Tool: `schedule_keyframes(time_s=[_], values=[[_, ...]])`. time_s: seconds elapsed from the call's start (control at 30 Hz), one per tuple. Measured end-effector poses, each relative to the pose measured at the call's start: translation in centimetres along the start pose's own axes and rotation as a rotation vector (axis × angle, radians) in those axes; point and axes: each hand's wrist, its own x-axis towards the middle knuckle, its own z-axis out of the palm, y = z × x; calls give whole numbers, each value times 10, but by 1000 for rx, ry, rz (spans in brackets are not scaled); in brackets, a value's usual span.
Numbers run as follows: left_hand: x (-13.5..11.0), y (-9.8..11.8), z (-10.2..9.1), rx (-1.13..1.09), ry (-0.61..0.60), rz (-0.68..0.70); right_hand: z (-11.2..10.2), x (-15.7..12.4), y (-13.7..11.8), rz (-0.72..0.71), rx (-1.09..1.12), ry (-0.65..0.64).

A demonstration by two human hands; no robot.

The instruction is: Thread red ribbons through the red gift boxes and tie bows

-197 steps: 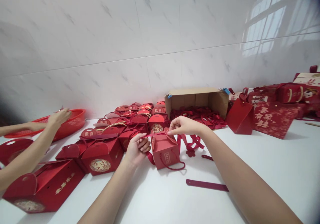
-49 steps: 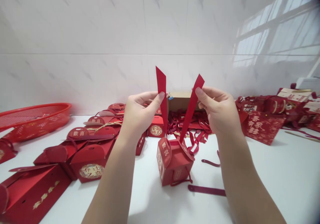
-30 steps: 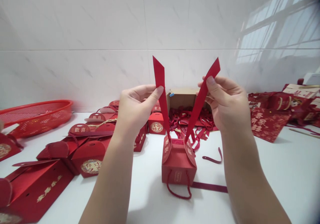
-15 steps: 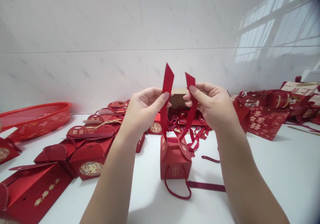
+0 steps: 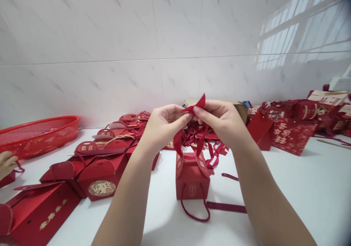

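Note:
A small red gift box (image 5: 192,182) stands upright on the white table, a twisted cord handle (image 5: 196,218) hanging down its front. Red ribbon (image 5: 178,143) rises in two strands from between its top flaps. Above the box my left hand (image 5: 168,123) pinches one strand between thumb and fingers. My right hand (image 5: 215,119) pinches the other, and the two ribbon ends (image 5: 199,102) cross where my fingertips meet. The exact crossing is partly hidden by my fingers.
Several red gift boxes (image 5: 101,180) crowd the left, near a red plastic basket (image 5: 41,143). Another person's hand (image 5: 7,165) is at the left edge. Loose ribbons lie behind the box; a dark red strap (image 5: 226,207) lies beside it. Red bags (image 5: 293,134) stand at right.
My hands have come together, bringing the separate ribbon ends across each other. Another person's hand has appeared at the left edge, by a box there.

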Motion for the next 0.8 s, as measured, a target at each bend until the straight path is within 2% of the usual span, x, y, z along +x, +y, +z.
schedule_keyframes(time_s=[0.07, 0.17, 0.27, 0.47, 0.63, 0.73, 0.8], values=[[1, -1, -1, -39, -25, -19, -1, 0, 2, -20, -21, -5], [3, -3, -4, -125, -32, -70, -4, 1, 8, -62, -82, -80], [5, -4, -7, -261, -14, -142, -10, 2, 13, -187, -237, -148], [10, -4, -8, -444, 18, -254, -16, 5, 17, -438, -550, -144], [13, -6, -9, -527, 69, -243, -17, 7, 18, -537, -642, -134], [14, -8, -8, -490, 68, -220, -17, 7, 19, -527, -632, -138], [13, -7, -5, -403, 96, -151, -17, 7, 20, -485, -596, -135]])
